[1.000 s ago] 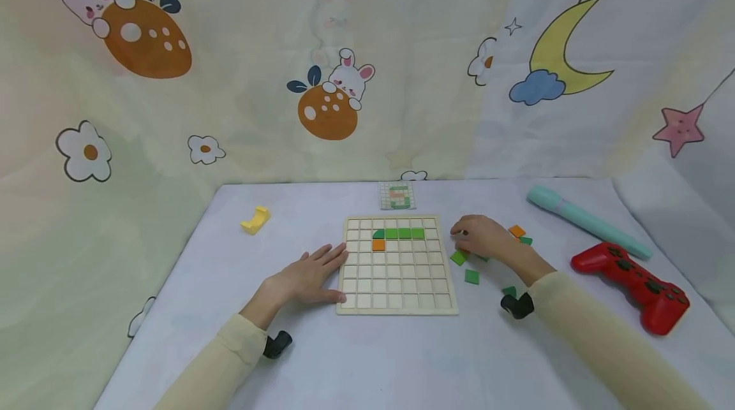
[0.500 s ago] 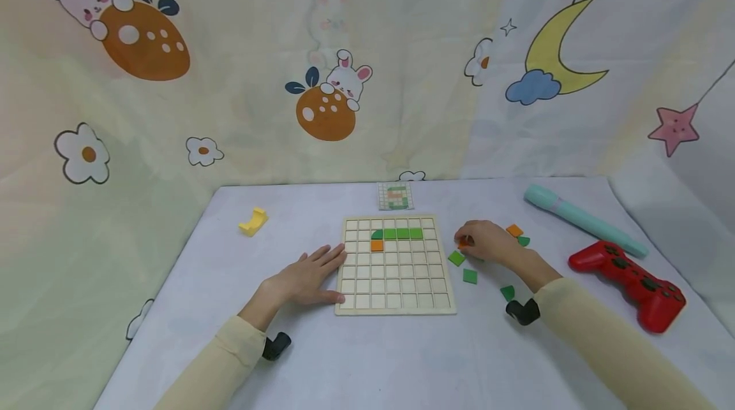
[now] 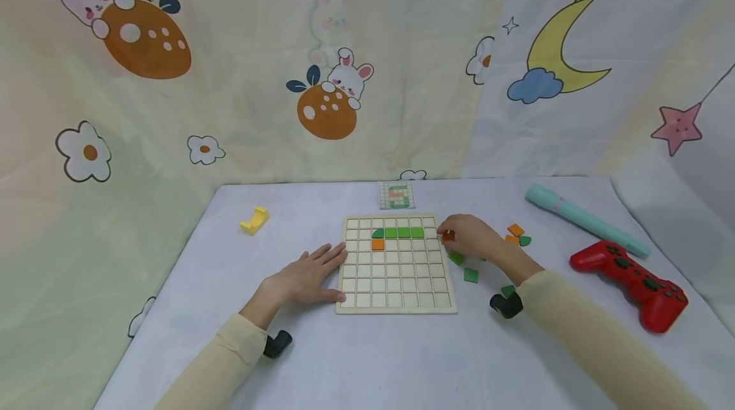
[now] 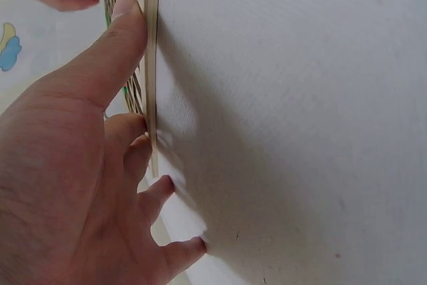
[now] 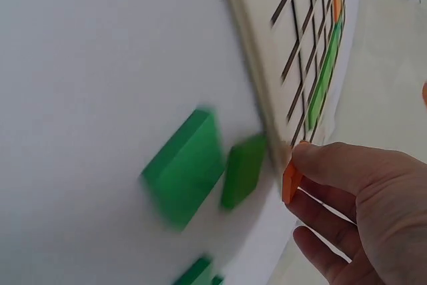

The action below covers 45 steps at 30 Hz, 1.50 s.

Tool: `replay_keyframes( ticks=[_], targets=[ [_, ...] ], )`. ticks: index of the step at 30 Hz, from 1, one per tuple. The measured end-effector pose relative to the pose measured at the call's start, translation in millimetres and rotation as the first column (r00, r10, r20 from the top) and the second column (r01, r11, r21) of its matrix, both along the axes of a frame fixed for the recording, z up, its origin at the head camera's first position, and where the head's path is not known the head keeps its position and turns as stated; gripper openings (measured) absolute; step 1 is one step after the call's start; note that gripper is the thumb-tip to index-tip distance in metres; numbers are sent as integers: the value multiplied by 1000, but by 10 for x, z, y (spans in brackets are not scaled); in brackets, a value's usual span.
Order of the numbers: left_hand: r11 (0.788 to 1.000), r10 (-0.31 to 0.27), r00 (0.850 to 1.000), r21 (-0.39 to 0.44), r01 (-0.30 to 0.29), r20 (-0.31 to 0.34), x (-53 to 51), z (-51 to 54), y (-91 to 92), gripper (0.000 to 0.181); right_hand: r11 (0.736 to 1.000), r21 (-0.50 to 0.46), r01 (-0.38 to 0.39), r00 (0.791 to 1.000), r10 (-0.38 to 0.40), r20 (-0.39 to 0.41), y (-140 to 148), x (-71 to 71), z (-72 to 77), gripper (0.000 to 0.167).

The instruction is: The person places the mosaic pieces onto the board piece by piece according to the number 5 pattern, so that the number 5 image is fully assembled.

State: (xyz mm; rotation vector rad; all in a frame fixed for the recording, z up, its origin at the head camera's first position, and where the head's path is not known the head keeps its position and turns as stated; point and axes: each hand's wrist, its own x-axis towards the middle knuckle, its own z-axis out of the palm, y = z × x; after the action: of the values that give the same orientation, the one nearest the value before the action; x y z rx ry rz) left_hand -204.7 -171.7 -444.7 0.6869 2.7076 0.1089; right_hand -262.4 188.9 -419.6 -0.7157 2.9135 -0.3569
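A wooden grid board (image 3: 396,282) lies on the white table. Set in its upper rows are a row of light green square tiles (image 3: 404,233), a dark green tile (image 3: 378,233) with one cut corner, and an orange square tile (image 3: 378,244). My left hand (image 3: 307,279) lies with spread fingers against the board's left edge, thumb and fingertips touching it. Beside the board's right edge, my right hand (image 3: 472,236) pinches an orange tile (image 5: 291,179) between thumb and fingers. Below that hand lie loose green tiles (image 5: 187,165), some partly hidden by it in the head view.
A small pattern card (image 3: 396,195) lies behind the board. To the right are loose orange and green tiles (image 3: 515,230), a red game controller (image 3: 628,284) and a teal tube (image 3: 586,219). A yellow curved block (image 3: 255,220) is at the far left.
My right hand has picked up an orange tile from the loose pile and moved left with it to the board's right edge. The left hand has stayed in place.
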Motion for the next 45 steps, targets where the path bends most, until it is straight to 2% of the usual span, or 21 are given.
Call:
replay_keyframes(
  ticks=[6,11,15,18,24,32,38,45],
  targets=[
    [1000,2,1000,0,-2,9,12,20,-9,93,988,4,-157,985,156,-72,-417,-7,-36,23],
    [1000,-5,1000,8,5,12,3,13,-14,94,970,-3,-244,967,243,-77,-819,58,9,23],
    [1000,-14,1000,11,14,7,5,10,-18,93,956,-3,-292,954,291,-69,-1071,111,31,25],
    [999,-21,1000,27,21,6,0,17,-8,92,955,15,-295,954,295,-61,-1173,138,30,26],
    [999,-26,1000,31,26,9,-6,30,-6,91,957,35,-289,953,291,-81,-1232,155,-7,25],
    [1000,-12,1000,20,12,20,0,15,-9,92,943,48,-330,929,333,-159,-1244,150,-91,23],
    [1000,-15,1000,23,15,7,1,4,-9,92,937,65,-344,917,350,-192,-1233,169,-90,22],
    [999,-26,1000,23,26,0,-3,23,-8,92,942,71,-329,922,337,-189,-1232,182,-72,21]
  ],
)
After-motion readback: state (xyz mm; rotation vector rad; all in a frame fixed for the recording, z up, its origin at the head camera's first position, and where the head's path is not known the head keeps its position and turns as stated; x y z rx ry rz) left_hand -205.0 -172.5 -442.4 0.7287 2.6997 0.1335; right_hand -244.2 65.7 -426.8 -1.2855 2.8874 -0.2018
